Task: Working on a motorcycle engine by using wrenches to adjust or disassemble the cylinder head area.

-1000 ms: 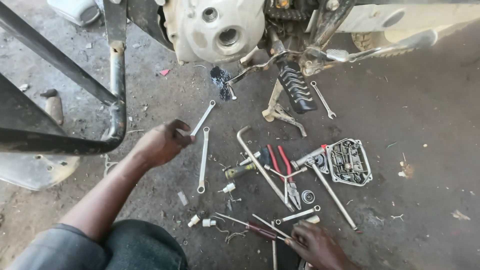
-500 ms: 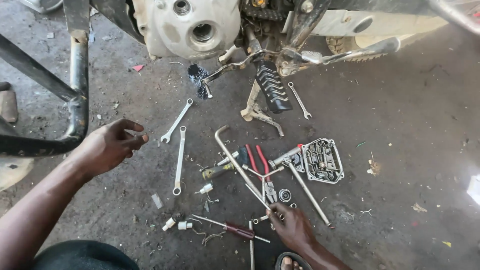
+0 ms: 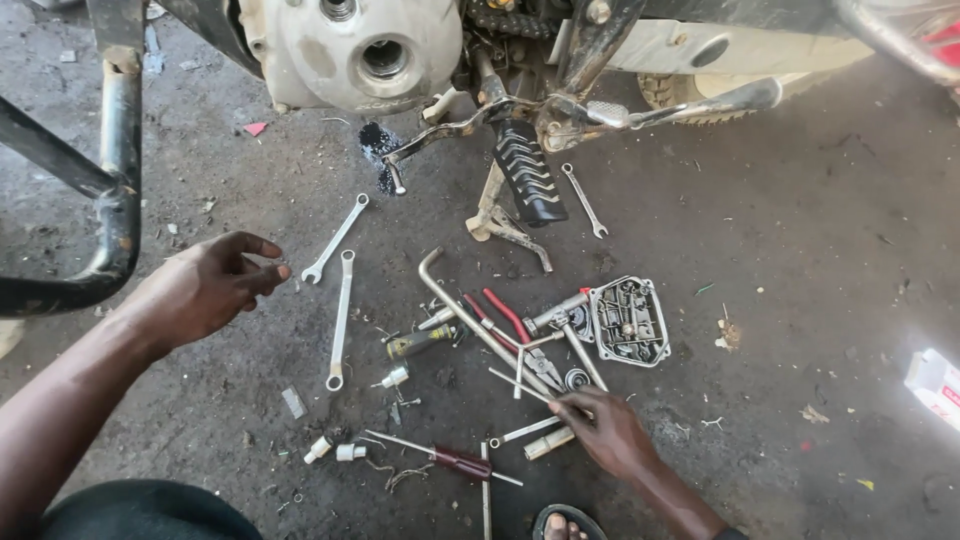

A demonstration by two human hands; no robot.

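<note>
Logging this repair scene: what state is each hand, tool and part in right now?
Left hand: open, fingers loosely curled, holding nothing, near the spanners.
Right hand: fingertips down among the tools; grip unclear.
Two spanners: flat on the floor, apart.
Bent rod: lying flat.
Red pliers: lying on the floor.
Screwdriver: lying flat.
Metal cover: off, inner side up.
Footrest: hanging down from the motorcycle.

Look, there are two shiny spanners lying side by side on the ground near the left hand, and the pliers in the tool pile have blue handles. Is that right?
Nearly. The head view shows the two spanners lying by the left hand, but the pliers in the tool pile have red handles, not blue.
</note>
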